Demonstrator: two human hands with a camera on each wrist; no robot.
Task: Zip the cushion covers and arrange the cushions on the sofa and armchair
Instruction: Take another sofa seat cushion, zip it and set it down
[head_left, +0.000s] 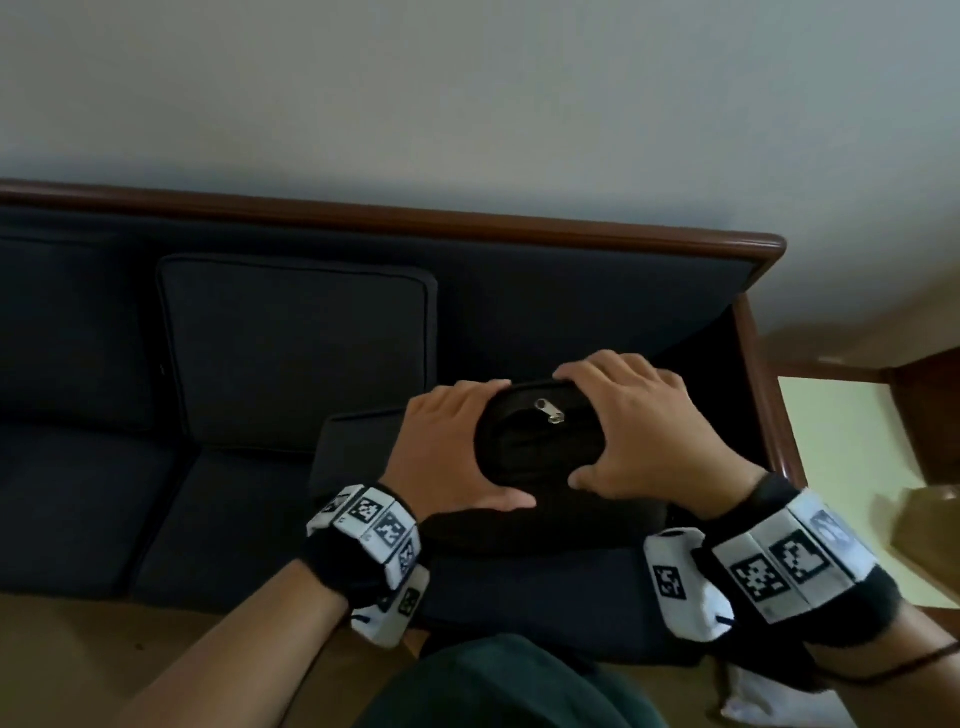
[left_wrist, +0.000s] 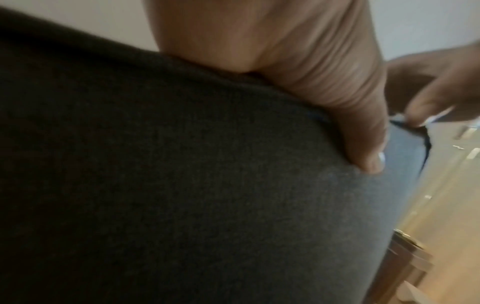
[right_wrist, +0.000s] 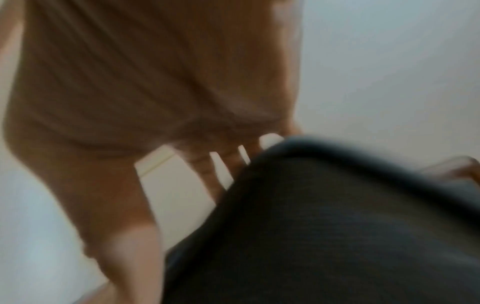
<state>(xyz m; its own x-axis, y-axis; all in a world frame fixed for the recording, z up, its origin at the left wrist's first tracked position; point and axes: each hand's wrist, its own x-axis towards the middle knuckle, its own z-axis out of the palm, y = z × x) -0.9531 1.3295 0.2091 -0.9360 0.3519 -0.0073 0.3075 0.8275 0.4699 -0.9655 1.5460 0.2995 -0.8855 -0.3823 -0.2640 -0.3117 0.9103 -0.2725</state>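
Note:
A dark cushion (head_left: 540, 457) stands on edge on the right end of the navy sofa (head_left: 467, 221), with a silver zip pull (head_left: 549, 411) showing on its top edge. My left hand (head_left: 447, 447) grips its left side, thumb on the near face. My right hand (head_left: 639, 431) grips the right side, fingers curled over the top. In the left wrist view my thumb (left_wrist: 363, 123) presses into the cushion fabric (left_wrist: 182, 164). The right wrist view is blurred, showing my right hand (right_wrist: 130, 92) on the cushion (right_wrist: 324, 226). A second cushion (head_left: 296, 353) leans on the backrest.
The sofa's wooden armrest (head_left: 769, 389) runs just right of my hands. Beyond it stands wooden furniture (head_left: 930, 415). A white cloth (head_left: 769, 696) lies on the brown floor at bottom right. My knee in dark green (head_left: 493, 686) is at the sofa's front.

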